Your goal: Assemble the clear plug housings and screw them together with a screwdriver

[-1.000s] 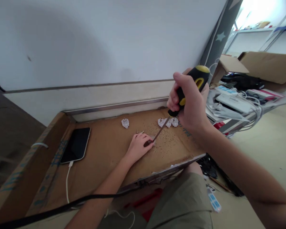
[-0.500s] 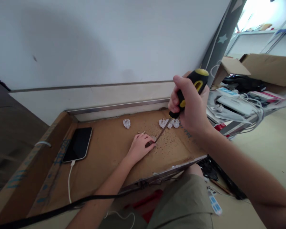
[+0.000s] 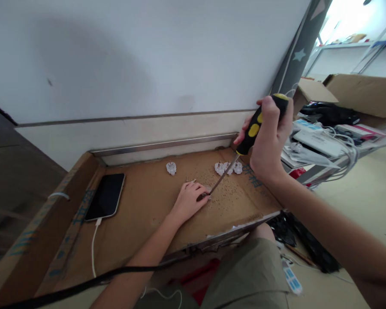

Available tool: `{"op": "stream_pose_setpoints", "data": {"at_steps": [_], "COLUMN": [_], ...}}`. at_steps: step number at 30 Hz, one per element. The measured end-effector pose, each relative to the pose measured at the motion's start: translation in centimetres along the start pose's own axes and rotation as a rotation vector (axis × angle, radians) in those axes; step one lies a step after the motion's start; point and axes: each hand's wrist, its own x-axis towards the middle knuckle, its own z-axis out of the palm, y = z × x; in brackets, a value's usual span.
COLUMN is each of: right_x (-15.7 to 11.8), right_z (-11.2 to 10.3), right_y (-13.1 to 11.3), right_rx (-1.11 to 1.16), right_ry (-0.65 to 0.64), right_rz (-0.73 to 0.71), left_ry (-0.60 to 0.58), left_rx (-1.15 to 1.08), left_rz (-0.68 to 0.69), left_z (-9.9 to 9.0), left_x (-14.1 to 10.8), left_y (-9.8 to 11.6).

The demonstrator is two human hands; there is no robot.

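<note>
My right hand is wrapped around the black-and-yellow handle of a screwdriver, its palm near the handle's end. The shaft slants down to the left, and its tip meets the work at my left fingertips. Closed low on the cardboard, my left hand pins a small clear plastic plug, mostly covered by the fingers. Three clear plugs sit together behind the screwdriver, and another clear plug lies farther left. Small brass-coloured bits are scattered right of my left hand.
A phone with a white cable lies on the left of the cardboard. A black strap or cable crosses low in front. A white wall rises behind. On the right, a side table holds cables and an open carton.
My right hand has shifted right and turned around the screwdriver handle, its grip now looser with the thumb higher. The tip stays in place, and my left hand has barely moved.
</note>
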Motion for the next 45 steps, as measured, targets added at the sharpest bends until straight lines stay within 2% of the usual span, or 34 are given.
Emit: {"op": "stream_pose_setpoints", "data": {"at_steps": [6, 10, 12, 15, 18, 20, 23, 25, 28, 29, 30, 33, 35, 36, 39, 40, 41, 42, 45], "right_x": [0.0, 0.7, 1.1, 1.9, 2.7, 3.1, 3.8, 4.3, 5.2, 5.6, 6.0, 7.0, 7.1, 6.8, 5.3, 4.8, 4.5, 4.4, 5.1], "right_z": [-0.5, -0.8, -0.8, -0.8, -0.7, -0.7, -0.7, -0.8, -1.1, -1.3, -1.5, -2.2, -2.3, -2.2, -1.2, -0.7, -0.3, 0.2, 1.2], "right_y": [0.6, -0.2, -1.1, -2.7, -4.0, -4.7, -5.2, -5.3, -5.2, -5.2, -5.1, -5.0, -5.0, -5.1, -5.8, -6.2, -6.6, -6.9, -7.6], "right_rx": [-0.085, -0.192, -0.346, -0.722, -0.966, -0.989, -0.905, -0.949, -1.185, -1.210, -1.182, -0.935, -0.889, -0.927, -1.041, -1.031, -0.996, -0.949, -0.839], "right_ry": [-0.045, -0.139, -0.245, -0.428, -0.540, -0.659, -0.862, -0.861, -0.714, -0.711, -0.757, -1.000, -1.057, -1.018, -0.764, -0.713, -0.728, -0.804, -1.134], "right_rz": [-0.052, -0.086, -0.175, -0.335, -0.425, -0.419, -0.349, -0.355, -0.414, -0.422, -0.417, -0.348, -0.331, -0.347, -0.415, -0.416, -0.405, -0.385, -0.257], "left_ry": [-0.002, -0.019, -0.021, -0.023, -0.028, -0.026, -0.018, -0.017, -0.021, -0.021, -0.021, -0.022, -0.021, -0.018, -0.014, -0.014, -0.016, -0.016, -0.013], "left_rx": [-0.014, -0.018, -0.019, -0.021, -0.020, -0.017, -0.023, -0.032, -0.039, -0.039, -0.038, -0.030, -0.032, -0.037, -0.052, -0.052, -0.051, -0.048, -0.047], "left_rz": [-0.004, -0.024, -0.030, -0.031, -0.026, -0.030, -0.032, -0.034, -0.039, -0.040, -0.039, -0.039, -0.038, -0.039, -0.043, -0.045, -0.048, -0.050, -0.053], "left_z": [0.1, 0.0, -0.1, -0.1, -0.1, -0.1, -0.1, -0.1, 0.0, 0.0, 0.0, -0.1, -0.2, -0.2, -0.1, 0.0, 0.0, 0.1, 0.1], "left_x": [-0.1, -0.1, -0.1, -0.1, -0.2, -0.2, -0.1, -0.1, -0.1, -0.1, -0.1, -0.1, -0.2, -0.2, -0.1, -0.1, -0.1, -0.1, -0.1], "left_y": [-0.1, 0.1, 0.2, 0.2, 0.2, 0.2, 0.2, 0.2, 0.1, 0.1, 0.1, 0.1, 0.2, 0.2, 0.2, 0.2, 0.1, 0.1, 0.1]}}
